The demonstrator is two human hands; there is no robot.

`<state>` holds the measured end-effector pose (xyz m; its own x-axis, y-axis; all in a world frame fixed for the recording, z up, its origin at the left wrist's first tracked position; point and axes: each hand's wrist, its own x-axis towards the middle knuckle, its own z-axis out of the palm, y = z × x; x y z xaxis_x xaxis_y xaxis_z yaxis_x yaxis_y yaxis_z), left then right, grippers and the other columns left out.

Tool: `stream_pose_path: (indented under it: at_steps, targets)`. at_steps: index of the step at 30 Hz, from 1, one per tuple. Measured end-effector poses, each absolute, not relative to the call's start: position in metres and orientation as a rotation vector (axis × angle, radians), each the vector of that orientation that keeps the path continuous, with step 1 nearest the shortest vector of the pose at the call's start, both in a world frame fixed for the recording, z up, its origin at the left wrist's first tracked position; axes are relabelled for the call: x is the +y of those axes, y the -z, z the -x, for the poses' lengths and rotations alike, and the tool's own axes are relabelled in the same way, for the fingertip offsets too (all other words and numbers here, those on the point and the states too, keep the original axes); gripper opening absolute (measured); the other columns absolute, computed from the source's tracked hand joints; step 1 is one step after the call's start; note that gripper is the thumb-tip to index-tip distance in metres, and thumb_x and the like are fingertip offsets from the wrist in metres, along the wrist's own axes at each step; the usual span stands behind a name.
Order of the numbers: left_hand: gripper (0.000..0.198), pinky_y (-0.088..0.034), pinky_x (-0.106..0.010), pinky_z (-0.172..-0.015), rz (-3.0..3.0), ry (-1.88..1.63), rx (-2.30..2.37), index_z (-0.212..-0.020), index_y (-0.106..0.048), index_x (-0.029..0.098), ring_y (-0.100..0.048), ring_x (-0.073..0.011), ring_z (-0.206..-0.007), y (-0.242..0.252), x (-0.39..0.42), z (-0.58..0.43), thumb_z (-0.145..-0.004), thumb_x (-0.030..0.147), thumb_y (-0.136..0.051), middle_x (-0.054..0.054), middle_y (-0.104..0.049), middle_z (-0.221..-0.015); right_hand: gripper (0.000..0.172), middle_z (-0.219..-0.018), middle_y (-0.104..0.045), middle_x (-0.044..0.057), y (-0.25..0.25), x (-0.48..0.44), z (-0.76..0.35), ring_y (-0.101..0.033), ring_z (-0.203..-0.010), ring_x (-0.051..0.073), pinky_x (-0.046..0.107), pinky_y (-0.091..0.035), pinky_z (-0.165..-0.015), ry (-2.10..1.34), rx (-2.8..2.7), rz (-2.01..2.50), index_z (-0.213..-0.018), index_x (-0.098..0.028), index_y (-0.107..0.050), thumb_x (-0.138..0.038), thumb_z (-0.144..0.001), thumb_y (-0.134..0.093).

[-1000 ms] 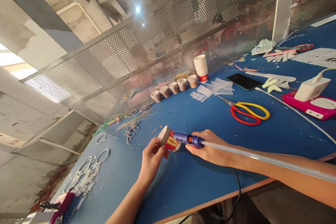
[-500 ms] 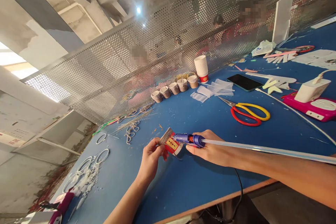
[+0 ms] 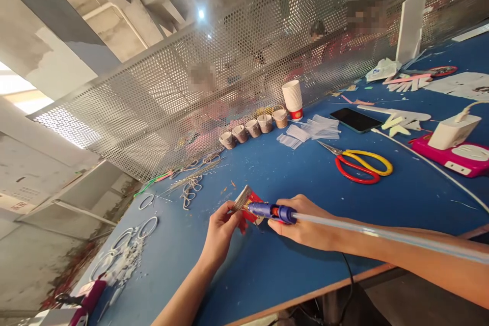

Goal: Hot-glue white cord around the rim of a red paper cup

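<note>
Between the thumb and fingers of my left hand (image 3: 220,232) is a small red paper cup (image 3: 256,197), tilted on its side, with brownish cord wrapped along one part. My right hand (image 3: 301,221) is closed around a blue hot glue gun (image 3: 269,210). A long clear glue stick (image 3: 367,232) runs out of its back, over my right forearm. The gun's nozzle meets the cup close to the cord; whether it touches is too small to tell. My right fingers are partly hidden behind the gun.
Several cord-wrapped cups (image 3: 252,127) line the mesh screen beside a stack of white cups (image 3: 292,99). Scissors (image 3: 362,164), a phone (image 3: 356,119) and clear strips (image 3: 313,130) lie to the right. Cord and wires (image 3: 193,188) lie left; a black cable (image 3: 348,285) hangs over the front edge.
My right hand has brought the glue gun slightly left, so its nozzle is nearer the cord and covers more of the cup. My left hand has hardly moved.
</note>
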<state>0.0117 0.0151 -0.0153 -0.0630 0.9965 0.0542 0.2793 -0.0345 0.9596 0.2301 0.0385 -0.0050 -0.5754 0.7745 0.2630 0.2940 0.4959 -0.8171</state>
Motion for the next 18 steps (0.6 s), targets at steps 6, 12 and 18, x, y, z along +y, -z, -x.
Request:
stream_pose_path:
  at_steps: [6,12,18]
  targets:
    - [0.012,-0.044,-0.023,-0.047,-1.282,-1.251,1.434,-0.071,-0.059,0.015,-0.055,-0.0126,-0.049,0.013,0.018,-0.01,-0.072,0.027,-0.062,0.002,-0.06,-0.053,0.028,-0.044,-0.045,-0.006,-0.005,0.058,-0.243,-0.041,-0.037,0.008,0.02,-0.031,-0.039,-1.292,-1.832,1.11,-0.062,-0.019,-0.053,-0.036,-0.084,-0.05]
    - [0.015,-0.043,-0.022,-0.045,-1.258,-1.272,1.443,-0.066,-0.057,0.016,-0.054,-0.0123,-0.046,0.01,0.017,-0.011,-0.07,0.029,-0.064,0.003,-0.057,-0.048,0.026,-0.044,-0.049,-0.004,0.009,0.083,-0.242,-0.049,-0.04,0.011,0.02,-0.033,-0.039,-1.25,-1.832,1.301,-0.072,-0.018,-0.059,-0.036,-0.086,-0.047]
    - [0.016,-0.043,-0.022,-0.044,-1.286,-1.285,1.457,-0.065,-0.056,0.016,-0.052,-0.0111,-0.045,0.011,0.017,-0.009,-0.073,0.029,-0.061,0.003,-0.058,-0.048,0.028,-0.083,-0.069,0.006,0.028,0.097,-0.243,-0.064,-0.076,0.022,0.026,-0.041,-0.058,-0.75,-1.996,1.459,-0.09,-0.023,-0.067,-0.044,-0.085,-0.05]
